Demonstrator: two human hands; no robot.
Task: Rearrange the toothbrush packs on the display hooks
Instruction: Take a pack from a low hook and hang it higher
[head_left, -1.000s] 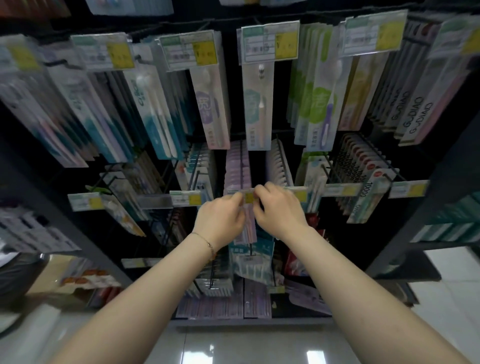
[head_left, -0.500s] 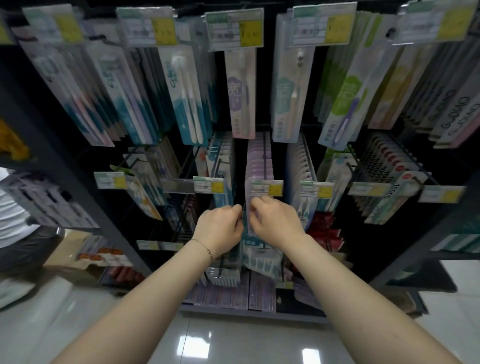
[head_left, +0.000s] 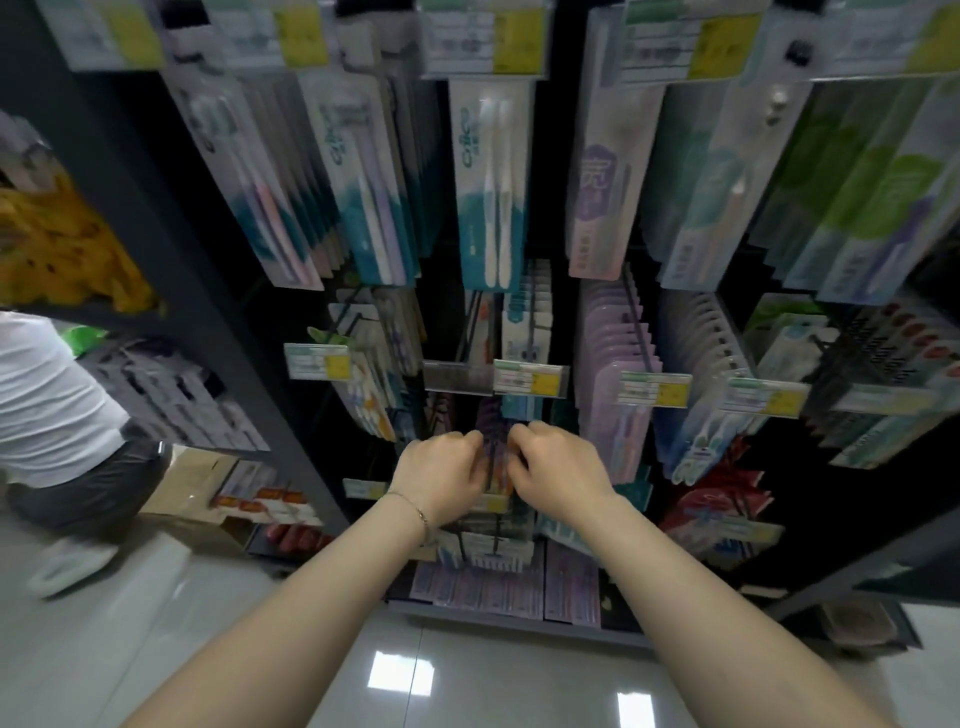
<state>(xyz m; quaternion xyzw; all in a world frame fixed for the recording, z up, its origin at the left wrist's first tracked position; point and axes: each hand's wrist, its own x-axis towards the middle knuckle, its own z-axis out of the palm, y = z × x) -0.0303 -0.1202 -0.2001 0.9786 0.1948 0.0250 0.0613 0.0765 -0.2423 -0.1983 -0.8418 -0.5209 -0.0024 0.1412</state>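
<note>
Toothbrush packs hang in rows on a dark rack of display hooks. My left hand (head_left: 441, 475) and my right hand (head_left: 558, 470) meet at a purple toothbrush pack (head_left: 496, 449) in the lower middle row, and each grips one side of it with curled fingers. Just above it a yellow and white price tag (head_left: 530, 376) caps a hook (head_left: 537, 325) of teal packs. To the right hangs a full row of lilac packs (head_left: 615, 338). The pack's lower part is hidden by my hands.
Long teal and white packs (head_left: 491, 182) hang on the top row overhead. A person in a white shirt (head_left: 49, 405) crouches at the left beside a cardboard box (head_left: 192, 488). Glossy floor tiles (head_left: 249, 639) spread below the rack's base.
Both hands dropped from the lilac packs' hook to a lower row and now hold a purple pack. The view shifted left and closer, bringing the crouching person in.
</note>
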